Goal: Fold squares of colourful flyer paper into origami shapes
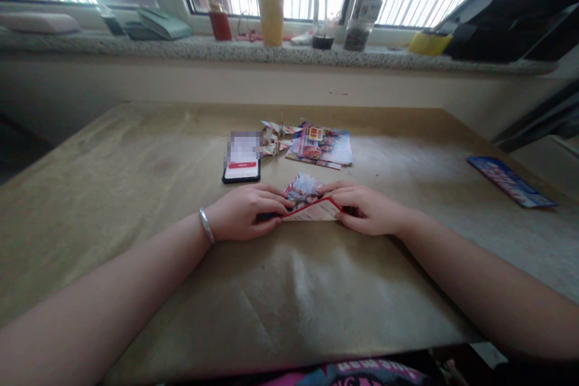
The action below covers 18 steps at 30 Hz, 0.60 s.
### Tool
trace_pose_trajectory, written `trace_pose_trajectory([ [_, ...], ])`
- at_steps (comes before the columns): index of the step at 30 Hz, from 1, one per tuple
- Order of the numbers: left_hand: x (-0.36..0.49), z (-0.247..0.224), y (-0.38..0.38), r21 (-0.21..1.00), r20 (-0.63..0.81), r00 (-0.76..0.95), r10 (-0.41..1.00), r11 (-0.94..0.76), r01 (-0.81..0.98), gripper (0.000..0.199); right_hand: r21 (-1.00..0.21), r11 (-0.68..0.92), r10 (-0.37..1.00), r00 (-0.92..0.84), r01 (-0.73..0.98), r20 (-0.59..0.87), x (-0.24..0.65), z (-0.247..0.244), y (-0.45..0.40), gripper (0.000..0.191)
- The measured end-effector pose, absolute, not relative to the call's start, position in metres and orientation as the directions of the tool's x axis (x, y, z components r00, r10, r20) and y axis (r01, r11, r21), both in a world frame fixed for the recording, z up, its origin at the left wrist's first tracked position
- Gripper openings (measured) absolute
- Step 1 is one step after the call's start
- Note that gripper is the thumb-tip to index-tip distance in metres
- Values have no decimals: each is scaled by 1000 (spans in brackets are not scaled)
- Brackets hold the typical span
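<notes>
On the near side of the phone (242,163) and to its right, a partly folded printed sheet (304,196) lies on the desk (217,307), the left hand (244,211) and right hand (368,208) each part-closed and gripping one end, presumably to steady its crease. Folded paper pieces (271,146) and a stack of printed sheets (337,148) sit just right of the phone, probably set beyond the hands to leave room. A yellow label (315,133) on the stack seems to read "668", perhaps upside down; lettering on a blue strip (511,182), well right of the phone, is illegible.
</notes>
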<state>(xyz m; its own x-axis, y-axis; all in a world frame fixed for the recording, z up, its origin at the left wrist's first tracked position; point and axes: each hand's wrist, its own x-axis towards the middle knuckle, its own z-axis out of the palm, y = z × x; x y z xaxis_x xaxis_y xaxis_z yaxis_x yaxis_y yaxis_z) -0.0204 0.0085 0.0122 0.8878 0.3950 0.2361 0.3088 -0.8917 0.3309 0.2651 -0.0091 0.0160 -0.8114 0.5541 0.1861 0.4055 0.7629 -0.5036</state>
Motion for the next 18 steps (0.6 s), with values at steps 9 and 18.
trace_pose_trajectory([
  [9, -16, 11, 4, 381, 176, 785, 595, -776, 503, 23, -515, 643, 726, -666, 567, 173, 261, 11, -10, 18],
  [18, -7, 4, 3, 399, 301, 680, 669, -736, 547, 22, -480, 353, 924, -379, 803, 45, 252, 4, -7, 17],
])
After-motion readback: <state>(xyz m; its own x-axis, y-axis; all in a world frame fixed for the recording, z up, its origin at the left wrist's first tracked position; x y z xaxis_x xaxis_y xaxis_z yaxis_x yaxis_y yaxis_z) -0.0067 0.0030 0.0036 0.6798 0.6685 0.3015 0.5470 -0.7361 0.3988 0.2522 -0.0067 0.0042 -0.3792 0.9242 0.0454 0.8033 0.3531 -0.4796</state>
